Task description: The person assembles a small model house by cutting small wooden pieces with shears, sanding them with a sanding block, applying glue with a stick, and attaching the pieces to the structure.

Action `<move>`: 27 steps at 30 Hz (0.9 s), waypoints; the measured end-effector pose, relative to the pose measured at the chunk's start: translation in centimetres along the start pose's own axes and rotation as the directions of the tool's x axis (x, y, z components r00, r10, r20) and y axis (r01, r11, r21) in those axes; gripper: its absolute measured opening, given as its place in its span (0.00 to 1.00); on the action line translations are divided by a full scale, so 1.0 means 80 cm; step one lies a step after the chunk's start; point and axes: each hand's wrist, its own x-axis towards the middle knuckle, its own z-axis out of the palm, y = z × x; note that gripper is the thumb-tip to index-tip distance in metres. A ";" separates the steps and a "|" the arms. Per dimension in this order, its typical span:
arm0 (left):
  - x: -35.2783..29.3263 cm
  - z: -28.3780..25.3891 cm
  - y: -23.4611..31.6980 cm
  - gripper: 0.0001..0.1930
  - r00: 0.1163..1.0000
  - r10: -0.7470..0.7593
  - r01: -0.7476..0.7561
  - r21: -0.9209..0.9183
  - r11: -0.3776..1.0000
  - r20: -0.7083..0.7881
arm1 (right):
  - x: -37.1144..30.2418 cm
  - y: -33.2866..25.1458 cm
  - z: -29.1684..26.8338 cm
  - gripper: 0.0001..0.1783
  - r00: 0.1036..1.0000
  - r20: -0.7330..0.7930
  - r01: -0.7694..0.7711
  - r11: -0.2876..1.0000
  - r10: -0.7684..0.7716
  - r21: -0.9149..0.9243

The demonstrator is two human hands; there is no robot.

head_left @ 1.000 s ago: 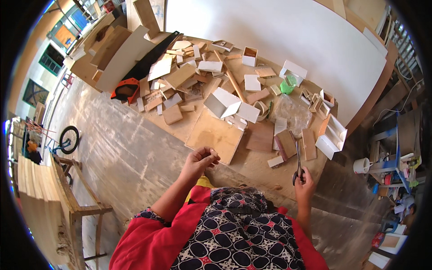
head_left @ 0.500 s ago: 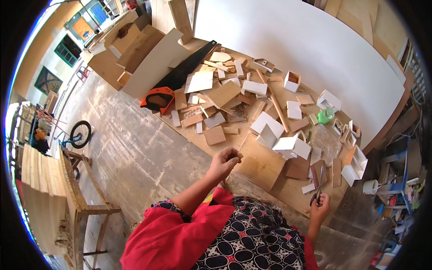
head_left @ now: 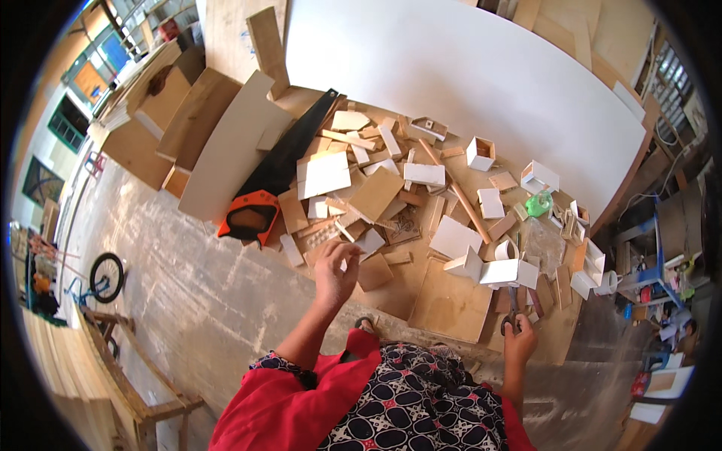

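Some risk: right hand [head_left: 520,340], lower right, gripping scissors [head_left: 513,306], could scrape white panel [head_left: 511,272] if swung; left hand [head_left: 336,274], mid-frame, grip unclear

Glare brightens the left of the white panel [head_left: 466,83], while fisheye distortion bends outer edges.

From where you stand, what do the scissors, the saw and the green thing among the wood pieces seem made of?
Scissors in the right hand: dark, smooth handles, likely plastic; slim greyish blades, probably metal. Saw: its flat, thin, dark blade looks like coated metal; the bright, even orange handle suggests plastic. Green thing: a shiny, translucent look points to plastic.
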 end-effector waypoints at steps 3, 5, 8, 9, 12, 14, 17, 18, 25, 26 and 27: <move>0.037 -0.006 -0.028 0.05 0.998 0.055 -0.051 0.111 0.992 -0.035 | -0.009 -0.010 0.008 0.20 0.999 -0.015 -0.035 0.998 0.035 -0.059; 0.060 -0.005 -0.040 0.06 0.997 0.050 -0.039 0.206 0.978 -0.052 | -0.019 -0.006 0.019 0.21 0.999 -0.019 -0.028 0.993 0.026 -0.115; 0.093 -0.002 -0.060 0.08 0.987 0.133 -0.092 0.376 0.922 -0.085 | -0.030 -0.011 0.028 0.23 0.999 -0.037 -0.018 0.990 0.013 -0.139; 0.101 0.000 -0.066 0.08 0.979 0.170 -0.110 0.418 0.902 -0.109 | -0.033 -0.011 0.030 0.23 0.999 -0.051 -0.012 0.991 0.006 -0.136; 0.115 0.003 -0.077 0.07 0.995 0.066 -0.031 0.422 0.906 -0.068 | -0.035 -0.013 0.034 0.23 0.996 -0.083 0.001 0.992 -0.012 -0.129; 0.119 0.009 -0.085 0.06 0.998 0.013 0.008 0.313 0.950 -0.063 | -0.036 -0.018 0.032 0.23 0.996 -0.094 -0.005 0.991 -0.008 -0.132; 0.121 0.011 -0.070 0.06 0.997 -0.029 0.035 0.089 0.995 -0.069 | -0.040 -0.017 0.034 0.24 0.990 -0.134 0.023 0.993 -0.039 -0.119; 0.118 0.009 -0.058 0.06 0.996 -0.043 0.044 0.002 0.999 -0.073 | -0.041 -0.015 0.036 0.24 0.988 -0.148 0.017 0.992 -0.036 -0.128; 0.054 0.064 0.008 0.07 0.865 0.117 -0.112 -0.038 0.993 0.487 | -0.043 -0.010 0.052 0.23 0.975 -0.209 0.041 0.983 -0.079 -0.179; 0.048 0.071 0.009 0.08 0.831 0.083 -0.098 -0.001 0.995 0.551 | -0.042 -0.009 0.052 0.23 0.975 -0.208 0.046 0.984 -0.082 -0.170; 0.044 0.075 0.008 0.08 0.821 0.097 -0.130 0.018 0.991 0.562 | -0.043 -0.008 0.051 0.23 0.975 -0.205 0.054 0.985 -0.087 -0.162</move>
